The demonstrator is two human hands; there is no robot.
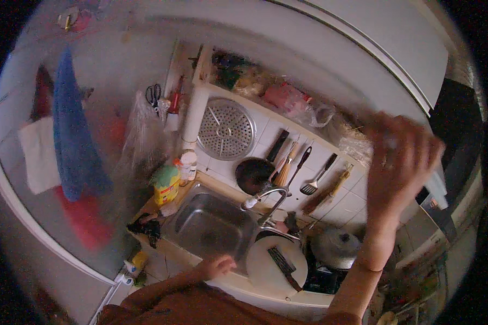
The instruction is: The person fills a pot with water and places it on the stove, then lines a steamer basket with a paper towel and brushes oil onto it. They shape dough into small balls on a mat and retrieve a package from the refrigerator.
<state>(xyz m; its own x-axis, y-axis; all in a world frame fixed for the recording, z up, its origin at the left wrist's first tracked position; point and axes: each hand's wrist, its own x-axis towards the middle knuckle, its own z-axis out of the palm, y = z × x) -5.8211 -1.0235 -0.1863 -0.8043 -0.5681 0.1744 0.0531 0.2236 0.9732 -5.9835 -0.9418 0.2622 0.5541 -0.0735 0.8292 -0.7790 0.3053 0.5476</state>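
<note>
My right hand point(402, 158) is raised at the right, blurred, in front of the shelf's end and the cabinet edge; whether it holds anything cannot be told. Low at the front edge of the steel sink point(211, 227) is my left hand point(221, 266), its fingers partly curled and also blurred. To its right lies a round pale cutting board point(260, 264) with a dark-bladed kitchen tool point(282, 262) on top. Above the sink's back edge curves a metal faucet point(282, 195).
A lidded metal pot point(336, 248) stands right of the board. Behind the sink hang a small black pan point(254, 175), a slotted turner point(310, 187) and a perforated steamer plate point(227, 129). The shelf point(276, 118) holds plastic bags. A blue towel point(75, 142) hangs left.
</note>
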